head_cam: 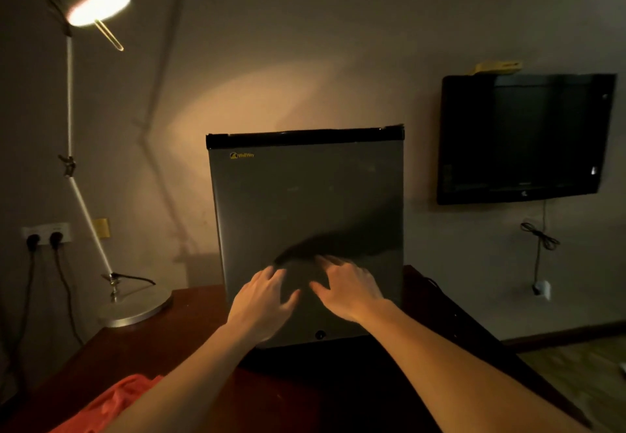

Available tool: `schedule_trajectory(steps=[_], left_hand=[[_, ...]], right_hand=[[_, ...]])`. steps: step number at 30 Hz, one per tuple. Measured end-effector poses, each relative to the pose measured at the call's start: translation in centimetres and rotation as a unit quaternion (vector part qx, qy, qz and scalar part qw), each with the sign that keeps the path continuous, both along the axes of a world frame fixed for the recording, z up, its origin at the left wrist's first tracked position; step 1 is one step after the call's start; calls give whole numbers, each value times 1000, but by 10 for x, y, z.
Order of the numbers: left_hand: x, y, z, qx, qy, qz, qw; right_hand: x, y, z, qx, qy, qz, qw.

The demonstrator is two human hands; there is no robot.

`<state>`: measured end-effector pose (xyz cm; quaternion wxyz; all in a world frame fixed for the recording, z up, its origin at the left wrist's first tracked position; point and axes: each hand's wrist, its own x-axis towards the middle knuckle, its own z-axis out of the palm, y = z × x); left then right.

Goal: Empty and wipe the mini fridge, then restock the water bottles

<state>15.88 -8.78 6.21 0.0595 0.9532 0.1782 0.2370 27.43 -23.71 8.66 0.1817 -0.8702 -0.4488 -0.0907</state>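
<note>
A grey mini fridge (305,202) with a black top strip stands on a dark wooden table (189,324), its door shut and facing me. My left hand (262,297) and my right hand (349,285) are both stretched out in front of the lower part of the door, fingers spread, holding nothing. Whether the fingertips touch the door I cannot tell. An orange-red cloth (111,402) lies on the table at the lower left, under my left forearm. No water bottles are in view.
A lit white desk lamp (84,168) with a round metal base stands left of the fridge. Plugs and cables hang from a wall socket (45,232) at far left. A black television (521,137) hangs on the wall at right, above the floor.
</note>
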Motion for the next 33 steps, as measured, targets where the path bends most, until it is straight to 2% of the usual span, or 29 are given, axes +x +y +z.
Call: schedule_trajectory(steps=[8,13,25,33], left_hand=[[6,18,53,19,18,-34,999],[-4,23,106,26,21,-38,999],[0,23,267,62,-39,-22,997],[60,23,362,75,-21,15,997]], right_hand=[[1,18,46,-25,18,-31,999],[-7,27,95,20,-4,-35,999],[2,31,266,149,-103,28,983],[70,37,354,110,-53,12,992]])
